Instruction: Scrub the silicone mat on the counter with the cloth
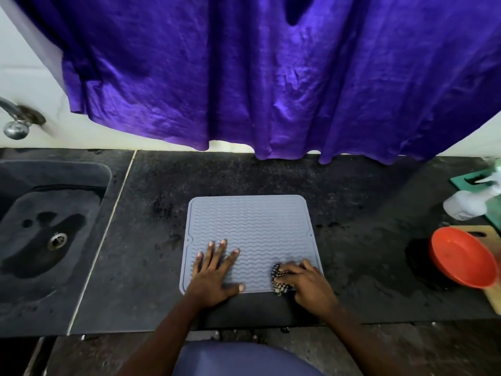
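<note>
The right grip [306, 284] curls round one bunched black-and-white checked cloth [279, 279] on the near right corner of one grey ribbed silicone mat [252, 226]; the left grip [214, 275] lies flat on the mat, fingers spread, just left of it; dark stone counter [352, 199] shows round the mat's edges; one orange plastic bowl [461, 256] sits well right; one dark sink [54, 226] well left.

Noted: your left forearm [165, 332] and right forearm [357, 335] are bare. Your garment [244, 359] is plain slate-blue fabric. Fingernails on your left hand [214, 270] are cut short.
</note>
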